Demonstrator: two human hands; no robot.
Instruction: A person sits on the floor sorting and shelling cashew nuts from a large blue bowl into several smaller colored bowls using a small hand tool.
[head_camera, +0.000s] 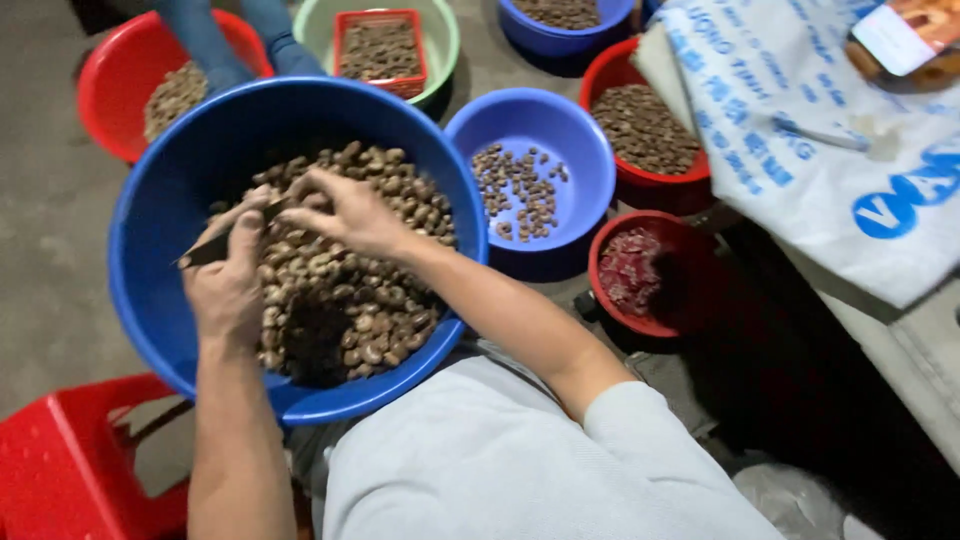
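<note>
Fingers (240, 235) of your left hand (228, 285) clench a dark knife (212, 247), its long axis pointing down-left; your right hand (350, 215) pinches a nut (288, 212) beside them, over the blue basin (150, 290).

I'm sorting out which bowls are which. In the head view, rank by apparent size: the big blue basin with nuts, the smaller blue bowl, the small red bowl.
1. big blue basin, nearest the camera
2. smaller blue bowl
3. small red bowl

There is one view only, from a camera on the person's head. It looks steeply down, close over the big blue basin (160, 260) on the lap, and takes in the bowls on the floor (50, 200) beyond.
</note>
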